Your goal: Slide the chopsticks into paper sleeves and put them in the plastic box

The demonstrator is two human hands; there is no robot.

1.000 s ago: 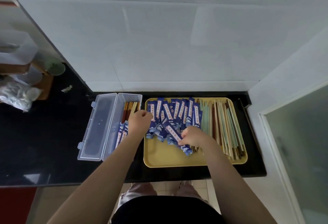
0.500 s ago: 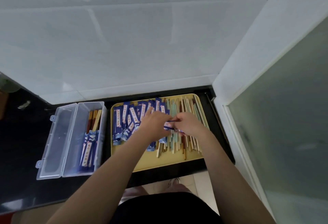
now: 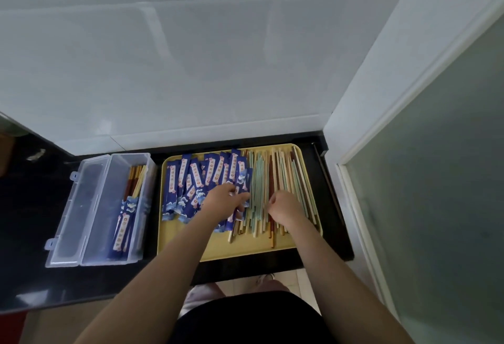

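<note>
Step in hand: picking up the next pair, by the look of it. Left hand point(image 3: 222, 201) sits at the right edge of the blue printed paper sleeves point(image 3: 201, 180) fanned across the left half of the yellow plastic tray point(image 3: 218, 248), fingers curled around one sleeve. Right hand point(image 3: 285, 206) rests on the loose chopsticks point(image 3: 272, 174) (green, cream, dark red) lying along the tray's right half; fingers are pinched, but whether they actually hold a stick cannot be told.

Clear plastic box point(image 3: 114, 201) stands open on the black tabletop point(image 3: 30, 207) just left of the tray, lid hinged out to its left. Sleeved pairs already lie inside along its right wall, handles toward the white tiled wall point(image 3: 191, 57).

Judgement: task is in its early part, since most sticks are bare and many sleeves are empty.

Next move likely needs two matching sticks lifted with tips aligned, the sleeve's mouth opened with the left hand, and the tips fed in straight. Risk: crumpling the thin paper.
</note>
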